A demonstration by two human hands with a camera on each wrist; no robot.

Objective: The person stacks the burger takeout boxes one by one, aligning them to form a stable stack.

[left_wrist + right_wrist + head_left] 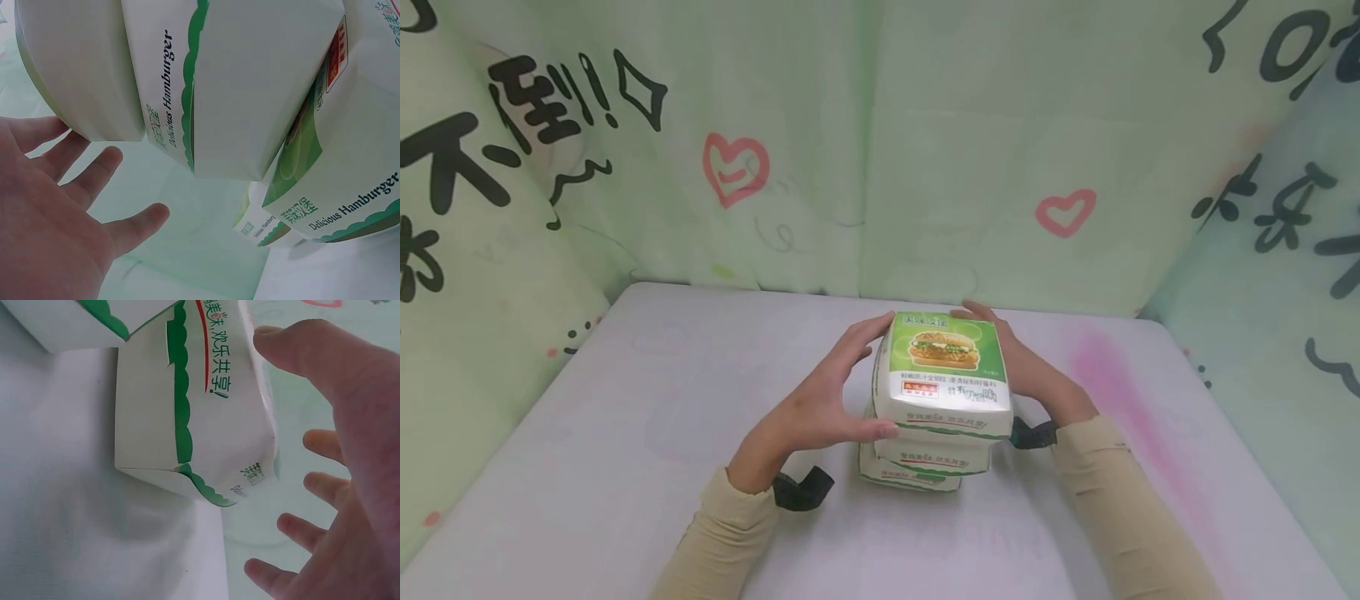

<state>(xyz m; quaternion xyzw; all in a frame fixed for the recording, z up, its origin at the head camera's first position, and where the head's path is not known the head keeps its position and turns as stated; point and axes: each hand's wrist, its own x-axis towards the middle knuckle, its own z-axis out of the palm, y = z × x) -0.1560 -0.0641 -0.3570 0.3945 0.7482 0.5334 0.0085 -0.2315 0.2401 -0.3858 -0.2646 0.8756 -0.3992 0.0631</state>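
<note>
A stack of white and green cardboard hamburger boxes stands on the table. The top box (943,400) carries a burger picture; a second box (940,455) and a bottom box (895,477) sit unevenly beneath it. My left hand (820,396) lies along the stack's left side, its thumb at the top box's front corner. In the left wrist view its fingers (94,178) are spread, the upper ones at a box's edge. My right hand (1026,362) stands at the right rear, partly hidden; the right wrist view shows its thumb beside a box (231,425) and its fingers (300,531) spread apart.
The white table (587,467) has a pink stain (1112,383) at its right. Green-tinted curtains (940,183) with hearts and black writing enclose the back and sides. A black strap (803,490) hangs near the left wrist, another (1033,435) near the right.
</note>
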